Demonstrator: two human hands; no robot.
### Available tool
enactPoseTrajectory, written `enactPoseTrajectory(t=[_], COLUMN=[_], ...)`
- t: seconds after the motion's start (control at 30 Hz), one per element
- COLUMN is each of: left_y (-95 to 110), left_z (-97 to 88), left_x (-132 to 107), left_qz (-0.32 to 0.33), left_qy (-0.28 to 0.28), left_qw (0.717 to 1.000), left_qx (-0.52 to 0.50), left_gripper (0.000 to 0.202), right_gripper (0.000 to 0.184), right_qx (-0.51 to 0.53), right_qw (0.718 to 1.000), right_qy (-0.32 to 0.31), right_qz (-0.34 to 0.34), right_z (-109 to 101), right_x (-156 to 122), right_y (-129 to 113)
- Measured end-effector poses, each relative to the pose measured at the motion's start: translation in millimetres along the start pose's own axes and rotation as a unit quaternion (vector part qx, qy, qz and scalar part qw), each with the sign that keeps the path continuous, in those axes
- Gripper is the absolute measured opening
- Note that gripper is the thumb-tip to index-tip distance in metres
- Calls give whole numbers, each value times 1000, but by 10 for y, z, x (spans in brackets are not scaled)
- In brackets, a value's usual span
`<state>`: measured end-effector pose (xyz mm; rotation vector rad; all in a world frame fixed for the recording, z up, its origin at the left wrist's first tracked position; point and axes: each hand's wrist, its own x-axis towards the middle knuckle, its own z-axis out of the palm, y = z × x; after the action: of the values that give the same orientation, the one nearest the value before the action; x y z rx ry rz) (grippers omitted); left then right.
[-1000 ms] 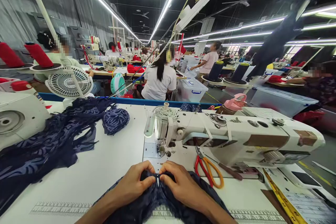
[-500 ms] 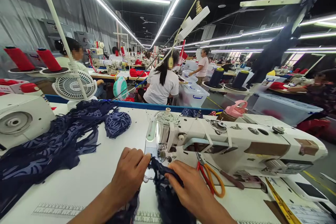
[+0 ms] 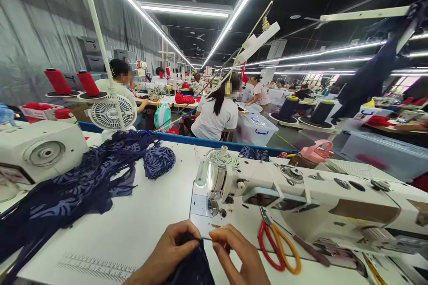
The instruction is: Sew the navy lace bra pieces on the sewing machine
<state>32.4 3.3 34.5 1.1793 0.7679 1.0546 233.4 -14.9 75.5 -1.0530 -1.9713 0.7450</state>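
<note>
Cloth, dark navy, is at the near edge of the scene, just left of the gap between my hands and on the near side of the machine. My left hand is closed on its top edge, thumb and forefinger pinching it, and the rest hangs down toward me and out of view. My right hand is just to the right, fingers curled, thumb and forefinger a little apart; I see nothing between them, and they stand clear of the cloth.

Past my fingertips lies the machine's metal plate. Right of my right hand are scissors, one handle red and one orange, handles toward me and blades pointing far. Ruler marks run along the near left of the white table. Farther left spreads a heap of navy strips, with a patterned bundle at its far right end. A second machine stands left of the heap. Beyond the table's far edge, a person in a white shirt sits facing away from me.
</note>
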Motion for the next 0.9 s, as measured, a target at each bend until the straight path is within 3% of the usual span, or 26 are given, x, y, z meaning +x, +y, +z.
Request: enactPoseTrajectory(t=[0.17, 0.47, 0.57, 0.67, 0.77, 0.9], left_y=[-35, -145, -53, 39, 77, 155], left_z=[60, 27, 39, 61, 84, 80], left_x=[54, 48, -14, -148, -259, -253], left_qz=[12, 16, 12, 55, 83, 41], left_qy=[-15, 11, 73, 139, 89, 22], left_qw=[1000, 1000, 990, 946, 912, 919], left_qx=[-21, 18, 122, 286, 393, 391], left_gripper=[32, 39, 31, 18, 22, 30], right_gripper=[25, 42, 46, 46, 45, 46], right_qx=[140, 311, 310, 271, 237, 241], right_qw=[983, 936, 931, 941, 951, 946], right_qy=[-39, -84, -94, -83, -73, -86], right_qz=[115, 144, 167, 186, 186, 199], right_z=[83, 219, 238, 232, 219, 201], right_x=[44, 92, 66, 18, -23, -39], right_y=[224, 301, 305, 292, 248, 163])
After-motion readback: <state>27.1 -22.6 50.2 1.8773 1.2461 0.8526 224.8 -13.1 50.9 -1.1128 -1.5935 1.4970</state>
